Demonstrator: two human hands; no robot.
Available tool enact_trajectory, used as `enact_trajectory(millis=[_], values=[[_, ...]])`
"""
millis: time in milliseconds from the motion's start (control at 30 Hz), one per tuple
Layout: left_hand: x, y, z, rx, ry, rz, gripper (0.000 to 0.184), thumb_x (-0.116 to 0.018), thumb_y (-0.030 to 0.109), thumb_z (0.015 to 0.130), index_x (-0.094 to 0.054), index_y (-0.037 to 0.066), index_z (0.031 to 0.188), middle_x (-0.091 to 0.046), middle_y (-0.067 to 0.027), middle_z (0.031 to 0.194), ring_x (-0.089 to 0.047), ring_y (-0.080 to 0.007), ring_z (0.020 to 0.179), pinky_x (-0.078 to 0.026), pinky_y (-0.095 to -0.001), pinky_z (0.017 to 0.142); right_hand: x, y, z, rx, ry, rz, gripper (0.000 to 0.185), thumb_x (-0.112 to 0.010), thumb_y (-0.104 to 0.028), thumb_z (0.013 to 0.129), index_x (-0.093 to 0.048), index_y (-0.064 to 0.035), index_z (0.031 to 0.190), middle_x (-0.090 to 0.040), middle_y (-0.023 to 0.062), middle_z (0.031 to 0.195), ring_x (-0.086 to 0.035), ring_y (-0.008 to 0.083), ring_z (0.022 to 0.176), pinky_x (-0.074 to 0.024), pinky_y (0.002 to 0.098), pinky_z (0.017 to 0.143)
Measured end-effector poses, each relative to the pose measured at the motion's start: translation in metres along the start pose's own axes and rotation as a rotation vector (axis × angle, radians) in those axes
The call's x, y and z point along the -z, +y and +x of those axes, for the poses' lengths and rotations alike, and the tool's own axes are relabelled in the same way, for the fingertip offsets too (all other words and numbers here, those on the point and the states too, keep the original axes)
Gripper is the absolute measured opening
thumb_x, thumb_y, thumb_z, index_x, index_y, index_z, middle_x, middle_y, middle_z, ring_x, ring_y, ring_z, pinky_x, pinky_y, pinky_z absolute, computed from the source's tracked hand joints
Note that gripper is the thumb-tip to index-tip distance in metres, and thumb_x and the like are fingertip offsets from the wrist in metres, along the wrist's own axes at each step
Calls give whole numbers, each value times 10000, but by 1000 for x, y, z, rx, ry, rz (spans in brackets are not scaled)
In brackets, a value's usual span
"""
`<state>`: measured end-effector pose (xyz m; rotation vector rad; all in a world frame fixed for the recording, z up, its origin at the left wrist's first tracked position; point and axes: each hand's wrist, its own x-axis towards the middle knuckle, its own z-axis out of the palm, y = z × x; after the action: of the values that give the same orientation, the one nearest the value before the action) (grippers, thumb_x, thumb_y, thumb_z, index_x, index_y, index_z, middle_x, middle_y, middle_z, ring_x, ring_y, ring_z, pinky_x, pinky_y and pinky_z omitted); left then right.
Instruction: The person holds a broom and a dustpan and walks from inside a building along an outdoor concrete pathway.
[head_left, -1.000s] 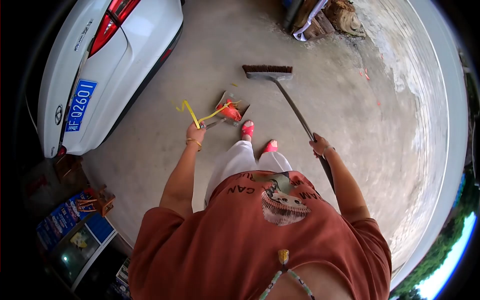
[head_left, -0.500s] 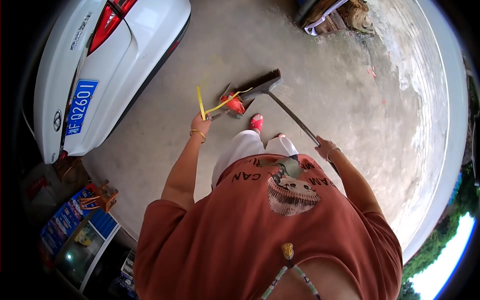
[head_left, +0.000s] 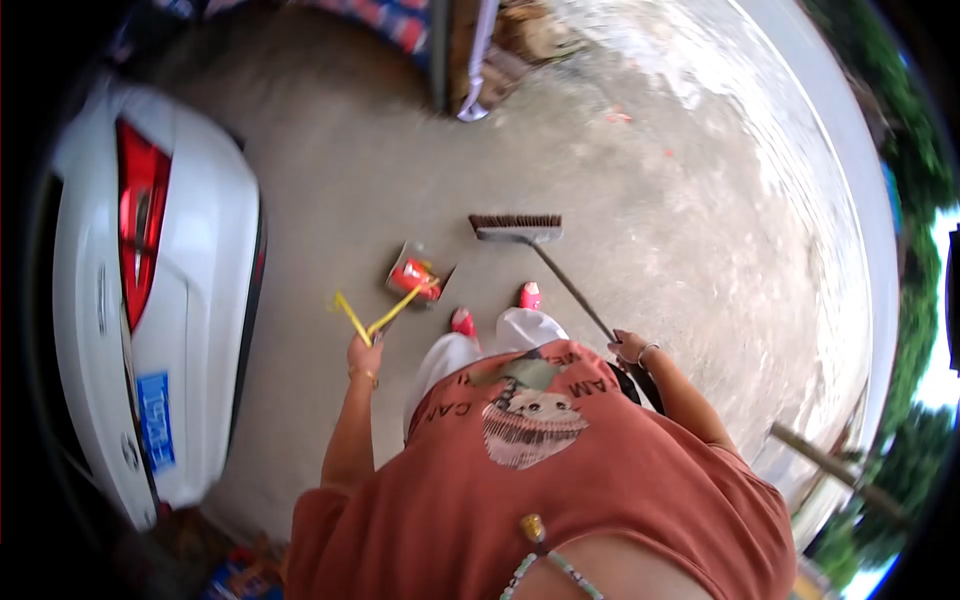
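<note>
My left hand [head_left: 365, 352] is closed around the handle of a dustpan, which it holds low in front of me on the left. A folded yellow strip [head_left: 376, 327] sticks out of the same hand. Inside the dustpan [head_left: 408, 251] lies a crumpled red wrapper [head_left: 412, 275]. My right hand [head_left: 630, 347] grips the long stick of a broom [head_left: 517, 234], whose dark-bristled head is ahead of my feet, to the right of the dustpan and apart from it.
A white car [head_left: 205, 290] stands at the left on the concrete floor [head_left: 340, 170]. Ahead are a post [head_left: 438, 55] and a wood stump [head_left: 535, 35]. Small red scraps [head_left: 619, 117] lie ahead on the right. A pole [head_left: 815, 455] is at the lower right.
The broom head has come away from the dustpan and now sits to its right. My view has turned and moved, so the car appears lower and the stump farther left.
</note>
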<state>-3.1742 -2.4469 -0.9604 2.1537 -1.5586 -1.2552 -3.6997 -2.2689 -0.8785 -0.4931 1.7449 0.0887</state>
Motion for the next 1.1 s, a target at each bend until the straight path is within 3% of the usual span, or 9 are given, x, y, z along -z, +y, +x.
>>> enact_trajectory(millis=[200,400,567,1000,1100], values=[[-59,143,60,-138,-54,-310,210,-566,-56,659,-554,29,851,-589,-21,751,-545,-95,675,-437,-231,620,103,40,5,-65,99,303,208,-544,-213,816,-449,-37,870,-503,87,601,-520,178,468,-452,338,384],[-62,186,24,-190,-114,-324,215,-546,-78,659,-538,29,845,-563,-13,748,-532,-93,667,-430,-211,614,101,122,-18,-77,165,528,235,-573,-194,791,-449,-21,890,-498,99,607,-514,196,467,-456,355,394],[-174,336,2,-230,-113,-403,258,-514,-126,636,-528,25,845,-544,-17,745,-528,-90,672,-428,-200,626,263,221,-8,-69,222,701,250,-570,-198,790,-459,-30,939,-494,84,601,-512,190,472,-455,359,400],[-313,653,45,-249,-180,-287,286,-532,-145,626,-526,26,856,-551,-36,795,-577,-144,740,-452,-242,678,505,282,6,-49,374,894,187,-540,-176,805,-468,-33,903,-487,81,590,-505,187,437,-438,358,362],[-345,681,35,-275,-195,-290,277,-542,-127,633,-530,33,860,-556,-41,779,-560,-134,689,-448,-239,628,534,317,-4,-30,427,979,171,-525,-165,813,-473,-25,896,-485,87,624,-504,191,456,-440,362,363]])
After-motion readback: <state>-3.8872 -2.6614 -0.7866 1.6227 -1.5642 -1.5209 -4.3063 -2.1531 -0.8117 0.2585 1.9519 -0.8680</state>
